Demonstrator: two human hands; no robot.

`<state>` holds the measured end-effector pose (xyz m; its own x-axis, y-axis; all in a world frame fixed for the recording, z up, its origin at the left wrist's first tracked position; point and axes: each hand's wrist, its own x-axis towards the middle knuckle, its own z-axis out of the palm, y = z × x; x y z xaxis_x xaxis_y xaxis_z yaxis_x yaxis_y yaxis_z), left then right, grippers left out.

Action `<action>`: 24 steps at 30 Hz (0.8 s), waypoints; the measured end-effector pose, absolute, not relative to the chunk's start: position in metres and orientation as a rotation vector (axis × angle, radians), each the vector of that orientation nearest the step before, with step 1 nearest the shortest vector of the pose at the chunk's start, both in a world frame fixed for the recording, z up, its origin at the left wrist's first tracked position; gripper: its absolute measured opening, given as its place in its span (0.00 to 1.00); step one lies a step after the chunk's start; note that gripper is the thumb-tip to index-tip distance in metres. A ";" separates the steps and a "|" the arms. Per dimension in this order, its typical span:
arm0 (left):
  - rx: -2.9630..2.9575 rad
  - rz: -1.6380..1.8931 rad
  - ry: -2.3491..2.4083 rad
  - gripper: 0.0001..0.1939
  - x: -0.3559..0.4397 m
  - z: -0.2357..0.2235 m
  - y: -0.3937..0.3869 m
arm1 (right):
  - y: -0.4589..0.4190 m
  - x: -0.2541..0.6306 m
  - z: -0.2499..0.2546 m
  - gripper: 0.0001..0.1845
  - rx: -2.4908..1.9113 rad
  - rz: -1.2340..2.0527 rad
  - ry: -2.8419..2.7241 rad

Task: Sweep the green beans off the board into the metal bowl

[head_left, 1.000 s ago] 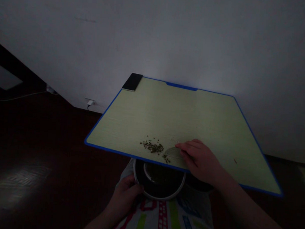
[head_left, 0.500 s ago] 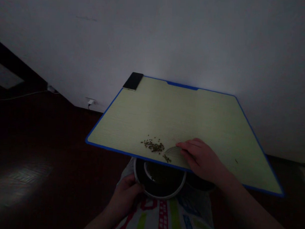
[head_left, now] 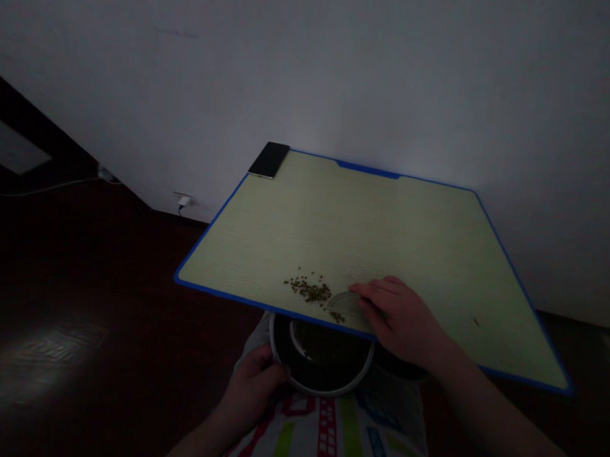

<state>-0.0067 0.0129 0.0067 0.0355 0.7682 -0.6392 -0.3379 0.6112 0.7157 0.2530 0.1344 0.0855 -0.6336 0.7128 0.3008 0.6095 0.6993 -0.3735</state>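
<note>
My right hand [head_left: 399,318] pinches a see-through, curved protractor [head_left: 343,300], its edge down on the pale board [head_left: 365,224]. Just left of the protractor lies a loose pile of small greenish-brown beans or seeds [head_left: 310,291]; a smaller cluster [head_left: 336,317] sits by the protractor's lower side, near the board's front edge. Below that edge is a dark bowl [head_left: 324,393] with a light rim, partly under the board. Greenish contents show dimly inside it. My left hand [head_left: 254,383] grips the bowl's left rim between thumb and fingers.
A black phone or tablet [head_left: 269,160] lies on the board's far left corner. The blue-edged board meets a pale wall [head_left: 340,76]. A small brown bit [head_left: 476,322] lies at the board's right. A plug [head_left: 184,201] sits in the wall at left, above the dark floor.
The protractor has shifted slightly left, closer to the bean pile. My left hand keeps its hold on the bowl. The whole view has moved a little.
</note>
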 end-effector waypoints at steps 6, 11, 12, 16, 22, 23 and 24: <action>0.364 0.904 1.268 0.06 -0.008 0.006 0.012 | 0.137 0.247 0.084 0.17 -1.025 0.328 -2.450; 0.367 0.893 1.256 0.06 -0.006 0.021 0.018 | 0.139 0.245 0.083 0.17 -0.991 0.352 -2.461; 0.369 0.897 1.252 0.06 -0.006 0.024 0.019 | 0.139 0.245 0.082 0.17 -0.982 0.356 -2.463; 0.380 0.891 1.262 0.04 -0.006 0.026 0.020 | 0.136 0.247 0.082 0.17 -0.985 0.369 -2.466; 0.363 0.893 1.208 0.04 -0.007 0.017 0.017 | 0.134 0.249 0.081 0.16 -0.984 0.339 -2.465; 0.361 0.894 1.208 0.04 -0.007 0.016 0.017 | 0.134 0.249 0.081 0.16 -0.982 0.336 -2.464; 0.361 0.894 1.211 0.04 -0.007 0.016 0.018 | 0.134 0.248 0.081 0.16 -0.978 0.336 -2.465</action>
